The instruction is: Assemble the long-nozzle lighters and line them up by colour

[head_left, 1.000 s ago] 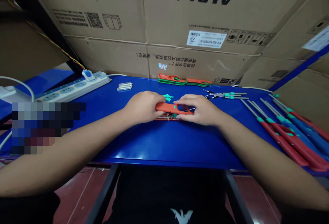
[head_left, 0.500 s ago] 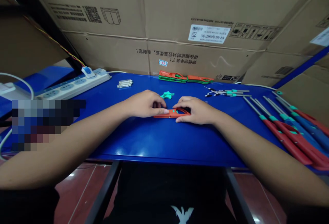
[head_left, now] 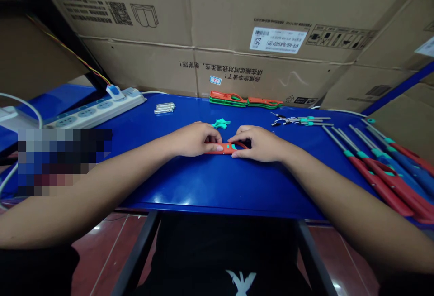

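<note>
An orange lighter handle (head_left: 226,148) lies flat on the blue table, with small teal pieces showing on it and at its loop-shaped opening. My left hand (head_left: 200,139) grips its left part between thumb and fingers. Around the loop end, the thumb and fingers of my right hand (head_left: 262,143) are closed on the two sides and hide part of the loop. Just beyond my left fingers lies a small heap of teal plastic pieces (head_left: 221,124).
Orange and green handle shells (head_left: 228,98) are stacked by the cardboard (head_left: 152,69). Clear tubes (head_left: 164,108) lie near a power strip (head_left: 98,109). Metal rods with wires (head_left: 305,120) sit at right, beyond red and blue lighters (head_left: 383,176).
Teal now shows at the left end of the loop, where blue table showed before. Both hands stay on the handle, with only slight finger shifts. The view has tilted slightly.
</note>
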The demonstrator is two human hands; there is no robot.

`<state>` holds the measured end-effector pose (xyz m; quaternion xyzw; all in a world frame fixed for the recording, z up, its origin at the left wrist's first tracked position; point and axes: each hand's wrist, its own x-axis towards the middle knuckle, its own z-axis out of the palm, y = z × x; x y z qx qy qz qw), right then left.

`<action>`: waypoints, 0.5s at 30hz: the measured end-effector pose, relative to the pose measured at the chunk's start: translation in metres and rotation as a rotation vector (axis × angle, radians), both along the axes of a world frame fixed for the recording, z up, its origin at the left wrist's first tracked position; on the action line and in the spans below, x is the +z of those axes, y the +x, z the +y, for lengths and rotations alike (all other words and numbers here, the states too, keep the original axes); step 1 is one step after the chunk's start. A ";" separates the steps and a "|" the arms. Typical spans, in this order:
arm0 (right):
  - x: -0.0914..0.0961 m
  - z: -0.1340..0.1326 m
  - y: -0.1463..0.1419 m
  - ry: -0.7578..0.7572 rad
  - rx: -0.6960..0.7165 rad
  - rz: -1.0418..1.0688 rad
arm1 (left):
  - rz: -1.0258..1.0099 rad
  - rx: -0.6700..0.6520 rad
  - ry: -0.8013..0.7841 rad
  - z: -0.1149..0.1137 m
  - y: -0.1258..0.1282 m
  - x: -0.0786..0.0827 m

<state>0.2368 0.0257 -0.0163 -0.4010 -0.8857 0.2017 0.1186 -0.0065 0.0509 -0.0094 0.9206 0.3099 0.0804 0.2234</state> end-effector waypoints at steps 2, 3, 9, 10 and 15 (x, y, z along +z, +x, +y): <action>0.004 -0.001 0.002 0.029 0.022 -0.028 | 0.025 0.041 -0.007 -0.001 0.002 -0.002; 0.008 -0.002 0.005 0.038 0.029 -0.019 | 0.039 0.063 -0.010 -0.002 0.003 -0.003; 0.043 0.000 0.058 0.152 -0.261 0.039 | 0.084 0.135 -0.132 -0.005 0.004 0.001; 0.046 0.002 0.068 0.146 -0.262 -0.034 | 0.083 0.135 -0.152 -0.005 0.004 0.002; 0.043 0.004 0.078 -0.033 -0.064 -0.229 | 0.064 0.116 -0.196 -0.008 0.001 0.006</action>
